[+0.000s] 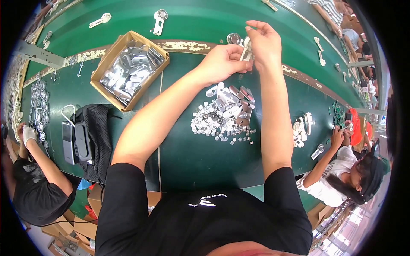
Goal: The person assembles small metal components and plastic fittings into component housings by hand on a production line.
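Over the far edge of the table, both my hands meet at a small white part with a flat handle [246, 54]. My left hand [222, 65] is closed, pinching the lower end of that white part. Closed about its upper end is my right hand [265, 45], whose fingers partly hide it. Just beyond, a round silver-and-white head [234, 39] shows; I cannot tell whether it belongs to a separate piece. Below my hands lie a pile of shiny oval metal plates [232, 102] and a heap of small clear or silvery pieces [213, 121].
A cardboard box [97, 81] of metal plates stands left. Beyond the table runs a green belt [196, 21] carrying white parts [160, 21]. A black mesh bag [100, 141] and white parts [301, 130] flank my arms. Co-workers sit left [40, 183] and right [337, 175].
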`<state>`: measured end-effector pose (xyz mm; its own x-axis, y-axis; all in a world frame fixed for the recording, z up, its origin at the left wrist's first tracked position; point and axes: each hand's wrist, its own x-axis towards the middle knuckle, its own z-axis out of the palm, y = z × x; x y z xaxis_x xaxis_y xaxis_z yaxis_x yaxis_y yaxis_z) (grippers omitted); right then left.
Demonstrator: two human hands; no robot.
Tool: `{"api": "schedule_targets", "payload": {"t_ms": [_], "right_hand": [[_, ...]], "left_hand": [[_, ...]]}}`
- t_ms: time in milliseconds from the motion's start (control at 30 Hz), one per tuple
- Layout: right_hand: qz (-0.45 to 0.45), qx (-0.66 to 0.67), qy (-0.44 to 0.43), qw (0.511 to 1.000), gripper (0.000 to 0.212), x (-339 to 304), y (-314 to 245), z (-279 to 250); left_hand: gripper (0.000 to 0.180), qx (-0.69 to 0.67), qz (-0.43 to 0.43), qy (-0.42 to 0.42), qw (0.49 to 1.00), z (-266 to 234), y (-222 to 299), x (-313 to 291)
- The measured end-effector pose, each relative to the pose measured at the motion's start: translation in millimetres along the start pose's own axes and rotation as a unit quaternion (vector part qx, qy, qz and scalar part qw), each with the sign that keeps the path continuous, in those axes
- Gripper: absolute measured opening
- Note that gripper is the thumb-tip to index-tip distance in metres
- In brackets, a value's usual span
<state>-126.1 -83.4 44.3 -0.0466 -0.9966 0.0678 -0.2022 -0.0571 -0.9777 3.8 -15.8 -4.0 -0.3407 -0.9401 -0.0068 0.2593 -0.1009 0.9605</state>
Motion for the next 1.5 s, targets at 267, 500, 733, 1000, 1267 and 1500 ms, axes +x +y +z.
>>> {"api": "schedule_targets", "payload": {"t_ms": [267,500,733,1000,1267,1500], "right_hand": [[-0.105,-0.021,0.044,0.993,0.013,-18.0,0.1,12.3],[-0.229,-0.036,0.123,0.965,0.01,-34.0,10.4,22.1],[-0.289,0.05,0.11,0.95,0.017,-49.6,-12.7,18.2],[-0.19,-0.019,0.092,0.977,0.018,-81.7,43.2,-85.5],[-0.128,-0.165,0.094,0.974,0.011,-133.8,81.1,-113.1],[-0.099,-0.102,0.079,0.987,0.008,-132.5,81.1,-115.7]], "left_hand": [[0.006,-0.012,0.043,0.091,0.995,7.3,-13.9,3.2],[0.012,0.276,0.158,0.214,0.923,2.8,-17.3,3.8],[0.019,0.387,0.291,0.263,0.834,-9.4,-2.2,1.3],[0.02,0.393,0.219,0.32,0.833,-27.3,1.1,1.5],[0.035,0.431,-0.015,0.275,0.859,-42.3,34.4,60.8],[0.078,0.439,-0.037,0.415,0.796,-52.5,40.2,133.6]]}}
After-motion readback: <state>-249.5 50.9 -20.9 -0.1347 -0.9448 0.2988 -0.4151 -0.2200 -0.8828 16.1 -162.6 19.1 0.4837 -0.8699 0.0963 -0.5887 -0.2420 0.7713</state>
